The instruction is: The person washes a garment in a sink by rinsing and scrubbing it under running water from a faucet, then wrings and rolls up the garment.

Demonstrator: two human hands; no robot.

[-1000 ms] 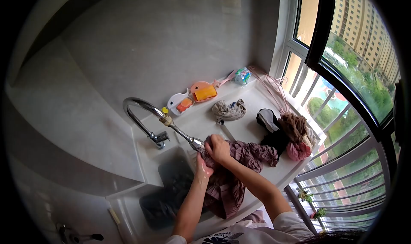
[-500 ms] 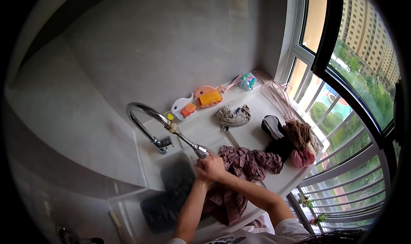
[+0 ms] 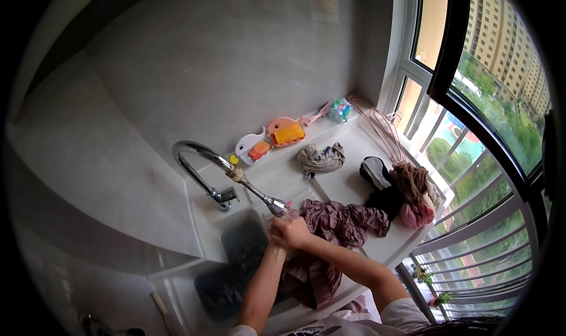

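Just under the nozzle of the chrome tap (image 3: 274,205), my left hand (image 3: 277,235) and my right hand (image 3: 296,231) are closed and pressed together. Wet skin shows on the left wrist. Whatever lies between the fingers is hidden. A crumpled mauve garment (image 3: 336,221) is bunched on the washboard side just beyond my right hand, and more of its cloth hangs below my forearms over the sink front. Left of my wrists, dark cloth soaks in the water of the sink basin (image 3: 230,221).
A grey twisted cloth (image 3: 322,158) lies on the white counter. Black, brown and pink clothes (image 3: 415,188) are heaped at the right edge. Behind stand whale-shaped soap holders (image 3: 287,132), a pink brush (image 3: 316,115) and pink hangers (image 3: 383,132). A window (image 3: 495,100) borders the right.
My joined hands have dropped slightly away from the tap nozzle, so its tip shows more fully. The clothes and counter items have stayed put.
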